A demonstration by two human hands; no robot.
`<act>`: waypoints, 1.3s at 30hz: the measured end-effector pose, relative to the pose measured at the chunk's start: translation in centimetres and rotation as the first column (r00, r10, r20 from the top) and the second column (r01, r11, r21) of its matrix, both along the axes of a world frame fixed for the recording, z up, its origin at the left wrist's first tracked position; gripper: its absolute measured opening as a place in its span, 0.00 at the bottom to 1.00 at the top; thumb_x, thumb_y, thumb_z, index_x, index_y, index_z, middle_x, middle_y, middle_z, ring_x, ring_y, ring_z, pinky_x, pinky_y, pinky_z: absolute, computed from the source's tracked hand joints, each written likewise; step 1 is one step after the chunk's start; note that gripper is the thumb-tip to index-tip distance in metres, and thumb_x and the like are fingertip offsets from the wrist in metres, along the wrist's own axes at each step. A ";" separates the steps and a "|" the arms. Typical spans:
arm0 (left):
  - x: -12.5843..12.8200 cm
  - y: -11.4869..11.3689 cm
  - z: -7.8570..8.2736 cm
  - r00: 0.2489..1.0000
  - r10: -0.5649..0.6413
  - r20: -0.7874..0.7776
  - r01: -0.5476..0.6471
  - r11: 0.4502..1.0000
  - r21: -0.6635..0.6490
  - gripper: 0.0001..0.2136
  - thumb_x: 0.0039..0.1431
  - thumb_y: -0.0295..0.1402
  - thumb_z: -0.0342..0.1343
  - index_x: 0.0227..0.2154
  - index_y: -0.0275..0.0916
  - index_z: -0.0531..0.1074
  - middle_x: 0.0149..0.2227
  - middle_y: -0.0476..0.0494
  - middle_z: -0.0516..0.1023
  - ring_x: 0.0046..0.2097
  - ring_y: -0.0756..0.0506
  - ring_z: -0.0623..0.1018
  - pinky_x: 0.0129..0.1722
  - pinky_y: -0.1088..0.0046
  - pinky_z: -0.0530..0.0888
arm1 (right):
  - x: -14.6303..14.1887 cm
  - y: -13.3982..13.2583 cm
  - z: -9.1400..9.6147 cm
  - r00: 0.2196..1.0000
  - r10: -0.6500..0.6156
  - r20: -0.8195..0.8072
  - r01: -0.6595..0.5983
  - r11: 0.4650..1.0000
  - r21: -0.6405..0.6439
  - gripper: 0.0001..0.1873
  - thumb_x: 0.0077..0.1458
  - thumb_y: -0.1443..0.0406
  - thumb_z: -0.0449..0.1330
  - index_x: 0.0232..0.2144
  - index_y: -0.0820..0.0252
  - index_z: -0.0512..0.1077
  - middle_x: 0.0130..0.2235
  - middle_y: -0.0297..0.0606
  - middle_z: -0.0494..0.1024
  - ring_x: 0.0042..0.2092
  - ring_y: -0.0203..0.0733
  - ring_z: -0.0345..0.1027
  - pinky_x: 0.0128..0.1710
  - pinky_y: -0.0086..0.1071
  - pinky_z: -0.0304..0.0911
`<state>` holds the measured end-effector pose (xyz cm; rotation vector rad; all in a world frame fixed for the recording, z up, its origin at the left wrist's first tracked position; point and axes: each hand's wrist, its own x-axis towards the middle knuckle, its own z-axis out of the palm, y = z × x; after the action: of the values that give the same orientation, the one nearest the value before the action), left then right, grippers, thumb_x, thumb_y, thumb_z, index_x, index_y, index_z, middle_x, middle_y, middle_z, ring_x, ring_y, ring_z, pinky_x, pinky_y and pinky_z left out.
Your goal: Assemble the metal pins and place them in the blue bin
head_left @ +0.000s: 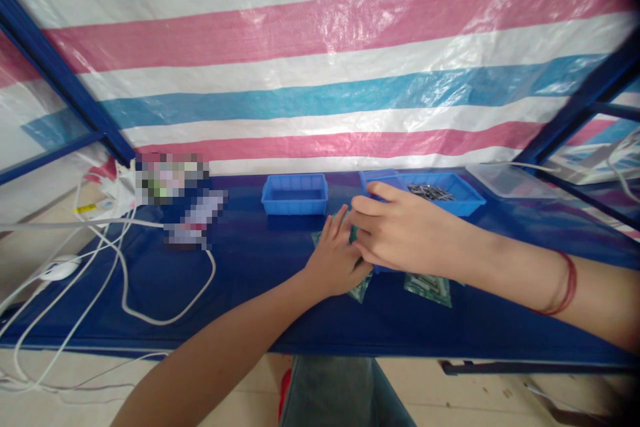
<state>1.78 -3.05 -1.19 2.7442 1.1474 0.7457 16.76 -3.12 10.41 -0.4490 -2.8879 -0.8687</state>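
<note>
My left hand (pixel 336 257) is low over the blue table, middle and outer fingers stretched out, thumb and forefinger drawn together at a small green-tinted plastic bag (pixel 354 235). My right hand (pixel 395 223) comes across from the right and meets it, fingers bent and tips closed together by the bag. What the right fingertips hold is hidden. Below the hands lies a green-tinted packet (pixel 361 289). Further right is another packet (pixel 429 288) with pale slender pieces inside. Behind the right hand stands a blue bin (pixel 467 195) of thin metal pieces (pixel 431 192).
A second blue bin (pixel 295 205) stands left of the hands. Beside the metal pieces is a blue container (pixel 383 178), partly hidden. White cables (pixel 165 321) loop over the table's left side. A clear plastic lid (pixel 510 181) lies at the back right, before a striped sheet (pixel 320 100).
</note>
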 end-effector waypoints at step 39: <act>0.0 -0.2 -0.1 0.993 -0.115 -0.022 0.117 0.988 0.104 0.16 0.65 0.41 0.45 0.45 0.40 0.73 0.51 0.41 0.74 0.57 0.41 0.68 0.61 0.56 0.56 | 0.0 1.0 1.4 0.988 -0.136 0.078 0.133 0.990 0.046 0.14 0.51 0.68 0.60 0.16 0.56 0.72 0.23 0.40 0.73 0.37 0.45 0.59 0.37 0.40 0.48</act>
<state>1.82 -3.21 -1.29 2.8788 0.9678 0.7927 16.71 -2.10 11.83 -0.6258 -2.9348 -0.9857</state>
